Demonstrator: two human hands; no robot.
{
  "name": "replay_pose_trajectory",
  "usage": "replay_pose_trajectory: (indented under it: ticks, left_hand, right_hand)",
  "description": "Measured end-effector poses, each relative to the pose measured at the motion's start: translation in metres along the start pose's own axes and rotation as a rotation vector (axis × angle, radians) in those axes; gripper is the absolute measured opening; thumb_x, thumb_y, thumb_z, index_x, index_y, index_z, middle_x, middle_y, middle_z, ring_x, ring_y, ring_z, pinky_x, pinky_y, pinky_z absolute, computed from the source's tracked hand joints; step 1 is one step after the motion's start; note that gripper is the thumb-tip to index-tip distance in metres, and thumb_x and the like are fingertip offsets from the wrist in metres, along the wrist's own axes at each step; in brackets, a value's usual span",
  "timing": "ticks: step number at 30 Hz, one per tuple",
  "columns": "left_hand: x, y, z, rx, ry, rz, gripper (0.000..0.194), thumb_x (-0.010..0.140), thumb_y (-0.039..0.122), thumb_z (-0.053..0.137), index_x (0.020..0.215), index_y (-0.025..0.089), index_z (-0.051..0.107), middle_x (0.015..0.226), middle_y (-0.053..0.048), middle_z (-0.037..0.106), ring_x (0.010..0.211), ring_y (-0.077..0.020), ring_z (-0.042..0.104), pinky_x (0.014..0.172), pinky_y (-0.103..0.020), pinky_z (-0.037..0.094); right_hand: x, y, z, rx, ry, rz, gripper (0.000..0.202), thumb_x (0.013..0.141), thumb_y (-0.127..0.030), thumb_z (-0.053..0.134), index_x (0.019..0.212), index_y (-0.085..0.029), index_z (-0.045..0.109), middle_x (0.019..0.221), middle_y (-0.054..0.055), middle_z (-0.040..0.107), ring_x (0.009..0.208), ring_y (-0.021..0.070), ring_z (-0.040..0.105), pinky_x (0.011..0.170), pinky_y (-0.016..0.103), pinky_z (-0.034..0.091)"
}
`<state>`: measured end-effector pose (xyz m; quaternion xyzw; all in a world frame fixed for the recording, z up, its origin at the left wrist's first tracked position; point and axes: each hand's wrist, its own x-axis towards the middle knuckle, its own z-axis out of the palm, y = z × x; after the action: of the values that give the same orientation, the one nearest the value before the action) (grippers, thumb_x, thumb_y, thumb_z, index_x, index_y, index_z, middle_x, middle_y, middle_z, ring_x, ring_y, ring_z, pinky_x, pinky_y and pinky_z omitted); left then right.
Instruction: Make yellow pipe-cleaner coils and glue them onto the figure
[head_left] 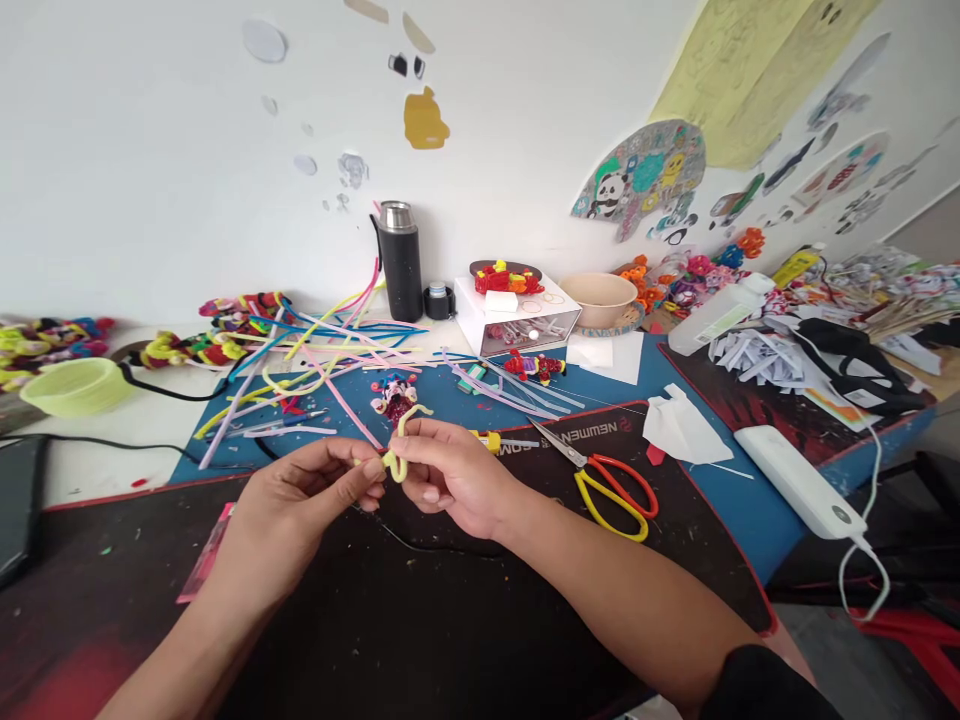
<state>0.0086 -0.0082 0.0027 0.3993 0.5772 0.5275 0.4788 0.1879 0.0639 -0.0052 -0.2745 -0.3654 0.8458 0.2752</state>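
Both of my hands meet above the dark mat, around a bent pale yellow pipe cleaner. My left hand pinches its left end between thumb and fingers. My right hand is closed on the looped part, whose free tip curls up above the fingers. Just behind them, a small maroon figure with a pink and blue head rests on the blue mat. Scissors with red and yellow handles lie partly open, right of my right hand.
Loose coloured pipe cleaners spread behind my hands. Farther back stand a black thermos, a white box and a beige bowl. A white device with a cable lies at the right, a green bowl at the left.
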Motion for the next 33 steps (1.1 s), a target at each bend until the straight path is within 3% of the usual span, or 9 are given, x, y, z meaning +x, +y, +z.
replay_pose_trajectory:
  ticks: [3,8,12,19,24,28,33]
  left_hand:
    - [0.002,0.004,0.003,-0.099,0.004,-0.013,0.046,0.057,0.061,0.11,0.073,0.024,0.087,0.075,-0.004,0.079,0.065,-0.0174,0.067,0.062,-0.026,0.059]
    - [0.006,0.006,0.006,-0.295,0.03,-0.162,0.051,0.044,0.052,0.116,0.07,0.02,0.086,0.069,-0.003,0.077,0.061,-0.0143,0.066,0.056,-0.021,0.056]
    - [0.006,0.004,0.005,-0.316,-0.037,-0.16,0.045,0.054,0.048,0.114,0.074,0.019,0.086,0.067,-0.004,0.077,0.061,-0.0145,0.066,0.057,-0.021,0.056]
    - [0.007,0.004,-0.008,0.025,-0.076,-0.065,0.048,0.069,0.066,0.102,0.086,0.022,0.09,0.079,-0.006,0.082,0.073,-0.0213,0.071,0.069,-0.03,0.06]
    - [0.007,0.013,-0.009,0.302,-0.028,-0.065,0.067,0.054,0.087,0.094,0.079,0.025,0.088,0.071,-0.006,0.081,0.07,-0.0241,0.071,0.069,-0.034,0.059]
    - [0.006,0.018,-0.007,0.356,-0.021,-0.122,0.071,0.047,0.091,0.091,0.078,0.026,0.087,0.073,-0.006,0.082,0.073,-0.0257,0.074,0.074,-0.037,0.06]
    - [0.007,0.023,-0.007,0.338,-0.011,-0.154,0.076,0.041,0.091,0.092,0.08,0.026,0.087,0.075,-0.008,0.084,0.075,-0.0284,0.076,0.077,-0.04,0.061]
  right_hand:
    - [0.0,0.001,0.0,-0.031,-0.016,-0.006,0.04,0.083,-0.044,0.093,0.086,-0.021,0.06,0.068,-0.007,0.06,0.044,0.0046,0.039,0.042,0.022,0.016]
    - [-0.001,0.003,0.0,-0.135,-0.051,-0.077,0.037,0.086,-0.048,0.09,0.094,-0.02,0.067,0.072,-0.004,0.069,0.044,0.0062,0.047,0.041,0.022,0.022]
    - [-0.002,0.004,0.0,-0.222,-0.05,-0.13,0.039,0.087,-0.049,0.091,0.097,-0.02,0.067,0.072,-0.005,0.07,0.044,0.0067,0.049,0.043,0.023,0.031]
    - [0.0,0.008,-0.002,-0.259,-0.025,-0.107,0.04,0.088,-0.05,0.09,0.095,-0.021,0.065,0.071,-0.006,0.069,0.043,0.0064,0.048,0.043,0.022,0.032]
    - [0.001,0.012,-0.004,-0.334,-0.026,-0.12,0.026,0.094,-0.037,0.084,0.095,-0.021,0.063,0.072,-0.006,0.069,0.044,0.0064,0.05,0.044,0.021,0.034]
    - [0.002,0.012,-0.004,-0.376,-0.013,-0.109,0.014,0.099,-0.025,0.074,0.092,-0.02,0.062,0.071,-0.006,0.069,0.044,0.0059,0.05,0.044,0.021,0.034]
    - [0.001,0.01,-0.002,-0.408,-0.012,-0.105,0.013,0.104,-0.021,0.066,0.092,-0.02,0.061,0.071,-0.006,0.068,0.043,0.006,0.049,0.043,0.021,0.033]
